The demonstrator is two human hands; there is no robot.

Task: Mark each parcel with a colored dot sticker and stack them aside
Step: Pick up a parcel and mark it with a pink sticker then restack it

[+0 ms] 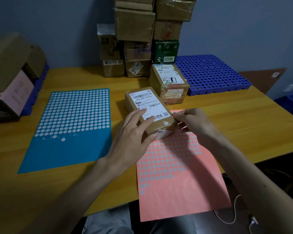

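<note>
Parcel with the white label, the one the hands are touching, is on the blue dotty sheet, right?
No. The head view shows the parcel, gripped by the left hand, over the far end of the pink sheet. The blue sheet lies apart, to its left.

Left hand [132, 133] grips the parcel [146, 103]; right hand [192, 120] pinches its corner.

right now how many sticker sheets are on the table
2. The blue sheet lies flat on the left; the pink sheet is on the right, overhanging the near edge of the table, partly under the parcel.
</note>
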